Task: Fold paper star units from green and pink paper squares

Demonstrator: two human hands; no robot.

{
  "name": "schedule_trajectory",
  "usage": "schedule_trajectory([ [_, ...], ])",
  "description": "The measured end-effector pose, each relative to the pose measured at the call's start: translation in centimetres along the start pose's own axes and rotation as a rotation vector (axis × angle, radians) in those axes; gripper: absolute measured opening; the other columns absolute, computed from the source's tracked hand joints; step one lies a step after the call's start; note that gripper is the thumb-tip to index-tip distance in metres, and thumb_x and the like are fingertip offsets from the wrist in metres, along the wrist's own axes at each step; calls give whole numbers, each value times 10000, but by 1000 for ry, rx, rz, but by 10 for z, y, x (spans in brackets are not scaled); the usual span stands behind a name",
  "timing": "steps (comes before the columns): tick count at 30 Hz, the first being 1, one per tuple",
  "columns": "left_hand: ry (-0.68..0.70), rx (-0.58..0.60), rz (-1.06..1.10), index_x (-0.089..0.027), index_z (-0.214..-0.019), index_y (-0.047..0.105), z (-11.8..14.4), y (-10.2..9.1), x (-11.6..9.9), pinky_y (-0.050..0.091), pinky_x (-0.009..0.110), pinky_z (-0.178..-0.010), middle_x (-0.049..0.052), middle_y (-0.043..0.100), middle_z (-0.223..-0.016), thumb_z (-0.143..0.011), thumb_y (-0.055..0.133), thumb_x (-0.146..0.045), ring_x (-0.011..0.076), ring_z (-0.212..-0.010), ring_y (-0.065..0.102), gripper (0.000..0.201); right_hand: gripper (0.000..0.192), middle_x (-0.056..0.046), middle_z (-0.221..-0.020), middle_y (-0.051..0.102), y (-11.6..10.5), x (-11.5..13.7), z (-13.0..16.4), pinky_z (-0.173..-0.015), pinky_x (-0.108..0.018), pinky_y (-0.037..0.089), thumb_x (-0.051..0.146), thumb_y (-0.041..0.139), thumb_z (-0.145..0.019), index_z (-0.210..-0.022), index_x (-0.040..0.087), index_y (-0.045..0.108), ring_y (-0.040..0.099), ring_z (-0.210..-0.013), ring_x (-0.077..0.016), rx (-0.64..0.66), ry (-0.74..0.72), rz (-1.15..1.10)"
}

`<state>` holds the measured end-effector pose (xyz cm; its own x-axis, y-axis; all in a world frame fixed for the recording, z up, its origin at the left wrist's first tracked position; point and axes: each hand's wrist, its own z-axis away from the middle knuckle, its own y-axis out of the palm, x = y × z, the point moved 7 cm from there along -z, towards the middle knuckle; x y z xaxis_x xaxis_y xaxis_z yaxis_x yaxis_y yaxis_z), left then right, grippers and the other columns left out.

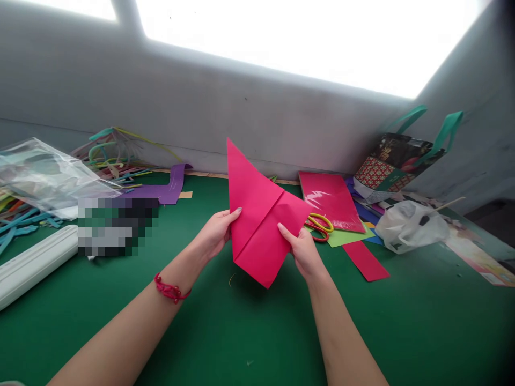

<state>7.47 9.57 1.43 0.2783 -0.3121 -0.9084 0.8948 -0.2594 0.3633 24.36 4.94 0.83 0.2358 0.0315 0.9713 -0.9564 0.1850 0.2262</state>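
A bright pink-red sheet of folded paper (257,220) is held up above the green table, a straight fold or overlapping edge running diagonally across it. My left hand (220,230) pinches its left edge, thumb on the front and fingers behind. On the lower right side, my right hand (303,249) grips the paper the same way, with the thumb lying on the front. The fingers behind the sheet are mostly hidden. Just past my right hand lie scissors (322,225) with yellow and red handles, their blades out of sight.
A pack of red paper (330,201), a red strip (366,261), a white plastic bag (410,225) and a patterned gift bag (396,161) lie right. Pipe cleaners (112,155), a clear plastic bag (52,171), purple paper (161,190) and a long white object (38,262) lie left.
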Motion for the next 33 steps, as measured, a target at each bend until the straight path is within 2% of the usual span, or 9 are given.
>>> schedule_trajectory([
  [3,-67,62,141,-134,-908,610,-3,-1,6,496,258,-718,97,651,-941,-743,578,-267,170,-802,612,214,322,-68,-960,648,2,6,-1,-700,-326,521,364,624,-684,-945,179,588,611,-851,-219,59,-33,-23],
  [7,-113,114,200,-137,-921,612,-2,0,7,507,236,-697,88,654,-941,-756,560,-256,163,-789,619,210,349,-76,-1000,638,1,6,0,-686,-318,524,378,625,-681,-965,179,580,606,-880,-229,80,3,-32],
  [13,-169,66,213,-165,-959,609,-3,-11,8,521,262,-664,82,652,-965,-743,565,-334,197,-810,625,277,351,-75,-1019,634,5,3,6,-692,-299,522,346,640,-672,-977,181,589,607,-896,-228,208,131,-10],
  [18,-142,66,243,-167,-955,608,-4,-18,8,513,251,-705,78,630,-1026,-744,570,-321,184,-853,611,263,325,-77,-983,646,0,-4,1,-696,-279,518,324,651,-670,-948,161,607,615,-870,-209,217,167,-57],
  [21,-146,113,154,-183,-963,601,-3,-17,9,517,268,-674,76,623,-1039,-751,544,-370,192,-853,611,289,305,-73,-988,643,-7,-11,-5,-699,-259,512,317,648,-679,-942,168,612,617,-854,-189,193,175,-59],
  [24,-181,190,-44,-156,-946,593,-1,-13,17,516,323,-683,114,632,-1001,-731,561,-371,226,-849,616,306,292,-75,-940,653,-13,-18,-10,-661,-253,515,347,633,-690,-918,166,618,626,-793,-175,166,180,-30],
  [26,-208,157,-183,-128,-908,588,0,-16,26,519,346,-665,134,655,-910,-716,574,-359,243,-796,630,301,317,-80,-867,662,-18,-22,-14,-603,-259,518,405,597,-707,-908,161,614,632,-720,-172,124,190,12],
  [29,-198,-13,-363,-112,-878,571,-1,-30,35,525,331,-568,123,667,-747,-716,561,-334,236,-664,642,274,399,-79,-790,658,-29,-25,-20,-528,-273,507,502,461,-763,-941,170,592,624,-640,-170,17,151,227],
  [33,-164,-127,-404,-104,-843,543,0,-41,44,515,302,-494,84,647,-639,-727,529,-305,206,-551,628,232,394,-69,-761,635,-59,-7,-24,-564,-290,477,461,322,-821,-861,190,606,597,-651,-178,-222,-34,896],
])
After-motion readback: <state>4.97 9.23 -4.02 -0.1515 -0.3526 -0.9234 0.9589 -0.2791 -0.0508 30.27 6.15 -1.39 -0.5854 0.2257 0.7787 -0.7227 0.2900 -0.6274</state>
